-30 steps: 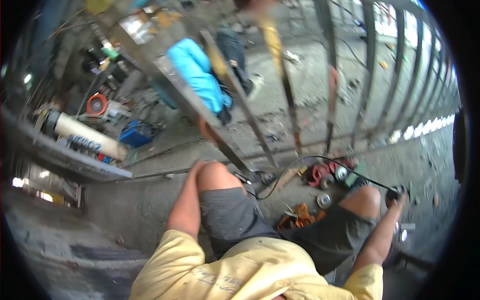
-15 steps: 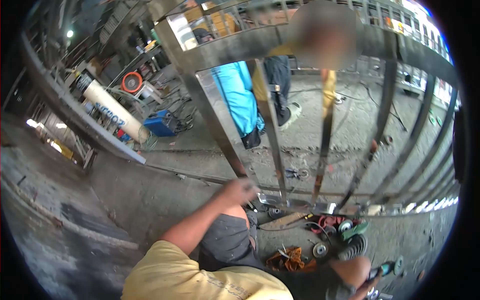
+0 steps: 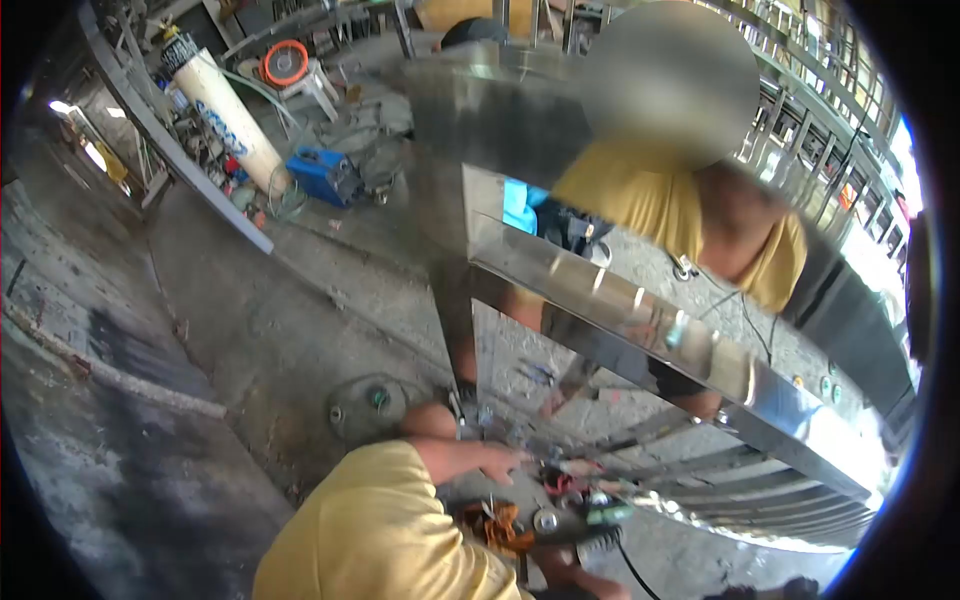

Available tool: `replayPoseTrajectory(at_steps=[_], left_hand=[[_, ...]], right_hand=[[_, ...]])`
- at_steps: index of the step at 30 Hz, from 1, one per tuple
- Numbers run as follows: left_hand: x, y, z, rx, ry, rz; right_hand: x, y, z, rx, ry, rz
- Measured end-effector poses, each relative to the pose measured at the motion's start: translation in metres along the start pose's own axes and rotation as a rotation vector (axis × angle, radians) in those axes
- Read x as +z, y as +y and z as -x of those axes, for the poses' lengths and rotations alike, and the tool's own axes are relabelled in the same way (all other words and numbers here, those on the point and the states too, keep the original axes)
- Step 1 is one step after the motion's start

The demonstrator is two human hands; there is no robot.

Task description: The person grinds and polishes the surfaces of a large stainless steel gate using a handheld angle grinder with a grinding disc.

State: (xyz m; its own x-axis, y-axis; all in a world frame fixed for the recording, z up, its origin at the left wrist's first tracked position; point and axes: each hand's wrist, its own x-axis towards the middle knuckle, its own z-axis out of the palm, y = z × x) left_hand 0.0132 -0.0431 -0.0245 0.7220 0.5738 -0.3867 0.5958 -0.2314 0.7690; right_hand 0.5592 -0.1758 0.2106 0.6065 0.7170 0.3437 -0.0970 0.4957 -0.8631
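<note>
My left hand (image 3: 500, 462) reaches out low in the middle, beside the lower bars of a shiny metal frame (image 3: 610, 320). Its fingers look stretched out and apart, with nothing visible in them; contact with the metal is unclear. Just below lies an orange-brown cloth (image 3: 500, 525) with a round disc (image 3: 545, 521) beside it. Red and green items (image 3: 605, 513) rest on the floor to the right of the hand. I cannot see my right hand; a bare limb at the bottom edge is too unclear to name.
Beyond the frame is a person in a yellow shirt (image 3: 640, 200). At the back left are a white gas cylinder (image 3: 235, 120), a blue machine (image 3: 325, 176) and an orange round fan (image 3: 285, 62). A long metal bar (image 3: 190, 165) slants across the left.
The view has turned and the metal frame appears closer and tilted. My left hand has come away from the frame's lower corner. My right hand and the tool near it have left view.
</note>
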Motion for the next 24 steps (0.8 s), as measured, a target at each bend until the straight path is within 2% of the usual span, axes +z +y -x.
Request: replayPoseTrajectory(at_steps=[1,2,3,4,5,6,7,8,9,10,11,12,13,15,16,18,19,20,21,23,24], left_hand=[[-0.020,0.039,0.013,-0.109,-0.115,-0.031],[-0.046,0.088,0.029,-0.212,-0.235,-0.071],[-0.061,0.140,0.044,-0.142,-0.185,0.002],[-0.074,0.195,0.060,-0.072,-0.136,0.076],[-0.087,0.243,0.075,-0.003,-0.090,0.152],[-0.094,0.288,0.082,0.167,-0.144,0.308],[-0.108,0.338,0.093,0.192,-0.172,0.311],[-0.127,0.383,0.105,0.214,-0.194,0.293],[-0.129,0.416,0.110,0.225,-0.154,0.282],[-0.139,0.445,0.118,0.199,-0.179,0.341],[-0.149,0.475,0.125,0.171,-0.203,0.399],[-0.159,0.504,0.133,0.142,-0.225,0.456],[-0.174,0.525,0.136,0.127,-0.221,0.582],[-0.173,0.538,0.127,0.089,-0.096,0.545],[-0.166,0.540,0.120,0.142,-0.038,0.564],[-0.179,0.561,0.119,0.234,-0.120,0.710],[-0.185,0.568,0.121,0.270,-0.160,0.785],[-0.185,0.566,0.121,0.220,-0.223,0.804],[-0.181,0.559,0.119,0.171,-0.290,0.823],[-0.171,0.553,0.112,0.131,-0.268,0.809],[-0.166,0.551,0.110,0.136,-0.170,0.779]], right_hand=[[-0.002,-0.004,0.002,0.049,-0.103,-0.106],[-0.001,0.001,0.011,-0.127,-0.112,0.291],[0.026,-0.006,0.025,-0.313,-0.122,0.687],[0.041,-0.034,0.033,-0.082,-0.073,0.567],[0.088,-0.074,0.039,0.149,0.011,0.422],[0.134,-0.113,0.044,0.352,0.121,0.283],[0.183,-0.152,0.042,0.420,-0.044,0.229],[0.203,-0.167,0.047,0.584,0.038,-0.023],[0.226,-0.185,0.050,0.652,0.057,-0.036],[0.236,-0.203,0.056,0.782,0.041,-0.200],[0.250,-0.215,0.058,0.819,-0.030,-0.315],[0.246,-0.212,0.061,0.723,-0.085,-0.137],[0.254,-0.213,0.062,0.739,0.041,-0.155],[0.250,-0.213,0.044,0.562,-0.159,0.094],[0.260,-0.217,0.026,0.492,-0.227,0.056],[0.256,-0.215,-0.005,0.663,-0.185,-0.250],[0.269,-0.227,-0.031,0.705,-0.278,-0.356],[0.281,-0.242,-0.050,0.749,-0.365,-0.461],[0.277,-0.235,-0.051,0.820,-0.289,-0.522],[0.266,-0.207,-0.052,0.932,-0.151,-0.651],[0.267,-0.202,-0.051,0.937,-0.122,-0.608]])
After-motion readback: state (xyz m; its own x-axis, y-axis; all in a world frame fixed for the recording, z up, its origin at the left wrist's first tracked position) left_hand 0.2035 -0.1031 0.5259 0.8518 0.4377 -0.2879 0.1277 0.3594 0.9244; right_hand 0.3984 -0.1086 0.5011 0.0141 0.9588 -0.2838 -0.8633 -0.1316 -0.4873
